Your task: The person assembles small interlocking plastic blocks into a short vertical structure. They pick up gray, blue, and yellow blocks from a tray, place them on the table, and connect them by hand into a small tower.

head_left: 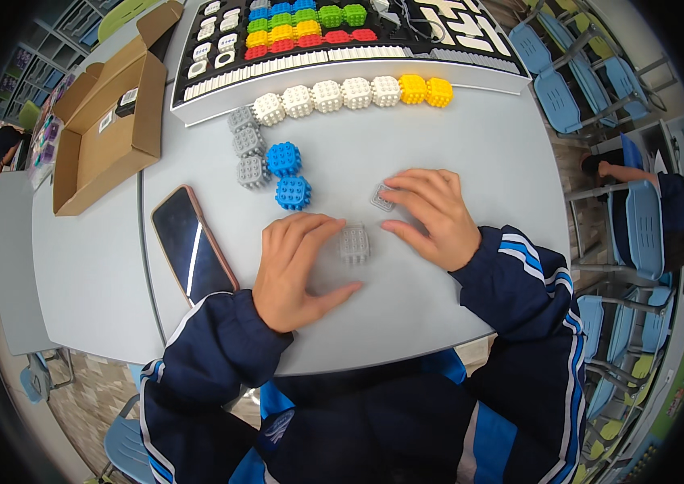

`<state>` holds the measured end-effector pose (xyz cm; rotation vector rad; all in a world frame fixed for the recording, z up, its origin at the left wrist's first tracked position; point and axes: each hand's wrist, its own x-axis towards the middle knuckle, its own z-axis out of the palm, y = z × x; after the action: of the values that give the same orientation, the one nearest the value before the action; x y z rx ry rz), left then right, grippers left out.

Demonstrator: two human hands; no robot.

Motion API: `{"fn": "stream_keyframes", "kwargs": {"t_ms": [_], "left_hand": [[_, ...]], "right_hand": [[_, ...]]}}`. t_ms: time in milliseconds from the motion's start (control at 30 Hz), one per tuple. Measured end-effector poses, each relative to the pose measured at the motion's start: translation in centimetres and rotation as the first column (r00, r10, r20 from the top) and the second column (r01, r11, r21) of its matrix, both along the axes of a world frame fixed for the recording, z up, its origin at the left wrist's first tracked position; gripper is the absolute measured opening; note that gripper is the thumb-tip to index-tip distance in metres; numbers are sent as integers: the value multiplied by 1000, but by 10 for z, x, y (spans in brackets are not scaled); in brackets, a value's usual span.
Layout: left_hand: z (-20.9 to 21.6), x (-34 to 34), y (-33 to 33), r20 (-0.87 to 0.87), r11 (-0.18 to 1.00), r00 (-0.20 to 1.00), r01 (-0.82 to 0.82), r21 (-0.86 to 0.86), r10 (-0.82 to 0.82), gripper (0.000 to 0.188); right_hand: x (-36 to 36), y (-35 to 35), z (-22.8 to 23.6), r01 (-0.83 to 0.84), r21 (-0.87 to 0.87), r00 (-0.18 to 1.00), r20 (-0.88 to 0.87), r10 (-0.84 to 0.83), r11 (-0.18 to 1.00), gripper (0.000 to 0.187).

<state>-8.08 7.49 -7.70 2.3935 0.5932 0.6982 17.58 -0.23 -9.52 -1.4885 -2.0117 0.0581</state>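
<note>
A grey studded cube block [354, 243] rests on the table between my hands, slightly blurred. My left hand [298, 270] curves around its left side, thumb and fingers spread, with the index fingertip close to the block's upper edge. A small flat grey studded piece [381, 197] lies just beyond, at the fingertips of my right hand [437, 218]. That hand's fingers are bent over the piece's right edge, while its thumb stays apart. Farther off to the left stand two blue cube blocks [284, 160] and several light grey cube blocks [252, 172].
White cube blocks [327, 96] and two yellow ones [413, 89] form a row before a large parts tray [342, 64]. Left of my arm lies a phone [193, 242]; behind it stands an open cardboard box [108, 145]. Blue chairs [644, 234] and another person [673, 198] are off to the right.
</note>
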Motion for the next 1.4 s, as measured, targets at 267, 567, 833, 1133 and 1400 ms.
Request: {"fn": "stream_keyframes", "kwargs": {"t_ms": [267, 567, 833, 1133, 1400], "left_hand": [[-6, -2, 1, -14, 1000, 1000, -17, -14, 17, 75], [-8, -1, 1, 25, 1000, 1000, -5, -9, 6, 57], [-8, -2, 1, 79, 999, 997, 26, -22, -24, 55], [-7, -1, 0, 60, 998, 998, 20, -68, -16, 63], [3, -7, 6, 50, 993, 992, 119, 13, -120, 45]], "right_hand": [[-1, 2, -2, -7, 26, 998, -55, 8, 1000, 29], [0, 2, -3, -26, 29, 999, -35, 27, 999, 31], [0, 2, -2, -39, 17, 998, -55, 40, 999, 30], [-1, 2, 0, -40, 6, 996, -81, 40, 999, 32], [-1, 3, -1, -47, -3, 995, -86, 47, 999, 32]]}}
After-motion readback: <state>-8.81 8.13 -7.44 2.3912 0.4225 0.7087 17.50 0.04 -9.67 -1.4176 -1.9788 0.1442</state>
